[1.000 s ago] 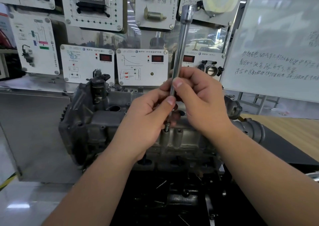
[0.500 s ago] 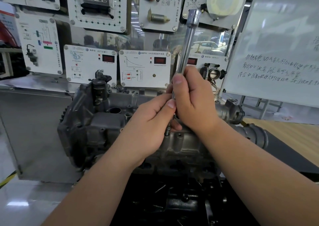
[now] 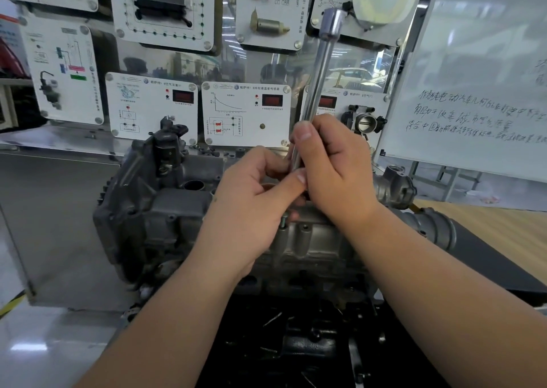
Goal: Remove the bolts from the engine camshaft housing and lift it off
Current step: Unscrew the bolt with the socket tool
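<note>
Atop the camshaft housing (image 3: 313, 239), a long socket bar (image 3: 318, 91) is pinched by both the right hand (image 3: 334, 171) and left hand (image 3: 254, 207); it is best kept upright over the bolt (image 3: 283, 220).

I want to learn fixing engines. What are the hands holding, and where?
Both hands grip the long metal extension bar on its lower part: right hand higher up, left hand just below.

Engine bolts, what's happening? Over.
Both hands grip the long driver. Tip sits on a bolt in the camshaft housing. Nothing blocking.
</note>
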### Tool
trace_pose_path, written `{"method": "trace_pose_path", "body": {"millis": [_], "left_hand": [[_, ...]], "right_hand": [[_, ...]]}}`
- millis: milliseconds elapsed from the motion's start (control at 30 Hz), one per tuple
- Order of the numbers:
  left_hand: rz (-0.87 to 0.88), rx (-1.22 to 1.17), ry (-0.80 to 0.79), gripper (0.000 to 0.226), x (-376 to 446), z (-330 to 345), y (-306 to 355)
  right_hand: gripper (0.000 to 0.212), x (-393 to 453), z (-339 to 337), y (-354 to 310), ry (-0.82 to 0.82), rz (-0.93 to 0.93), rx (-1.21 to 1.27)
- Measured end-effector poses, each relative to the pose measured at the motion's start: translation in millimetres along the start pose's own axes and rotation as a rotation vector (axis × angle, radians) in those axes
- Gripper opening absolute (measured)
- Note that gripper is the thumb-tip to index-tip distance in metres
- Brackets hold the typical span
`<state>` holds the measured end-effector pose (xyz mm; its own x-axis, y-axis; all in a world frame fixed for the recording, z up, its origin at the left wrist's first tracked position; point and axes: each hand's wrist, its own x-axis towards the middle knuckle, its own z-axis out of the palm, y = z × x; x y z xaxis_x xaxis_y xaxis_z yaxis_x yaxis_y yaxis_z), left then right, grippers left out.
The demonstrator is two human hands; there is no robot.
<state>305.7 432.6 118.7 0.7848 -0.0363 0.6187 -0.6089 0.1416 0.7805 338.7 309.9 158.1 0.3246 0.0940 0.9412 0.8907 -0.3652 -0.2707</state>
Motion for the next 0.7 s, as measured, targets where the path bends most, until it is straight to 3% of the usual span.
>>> {"method": "trace_pose_path", "body": {"millis": [67, 233, 433, 500, 700], "left_hand": [[-0.034, -0.021, -0.067, 0.011, 1, -4, 2], [-0.118, -0.109, -0.215, 0.03, 1, -15, 5], [-0.007, -0.008, -0.102, 0.012, 1, -10, 0], [0.006, -0.003, -0.063, 0.015, 1, -8, -2], [-0.03, -0.061, -0.215, 0.027, 0, -15, -3]], "right_hand": [[0.038, 0, 0, 1, 0.0, -0.006, -0.019], [0.049, -1, 0, -2, -0.065, -0.038, -0.051], [0.046, -2, 0, -4, -0.074, -0.042, -0.098], [0.043, -2, -1, -6, -0.092, -0.032, -0.082], [0.044, -4, -2, -8, -0.107, -0.027, -0.057]]}}
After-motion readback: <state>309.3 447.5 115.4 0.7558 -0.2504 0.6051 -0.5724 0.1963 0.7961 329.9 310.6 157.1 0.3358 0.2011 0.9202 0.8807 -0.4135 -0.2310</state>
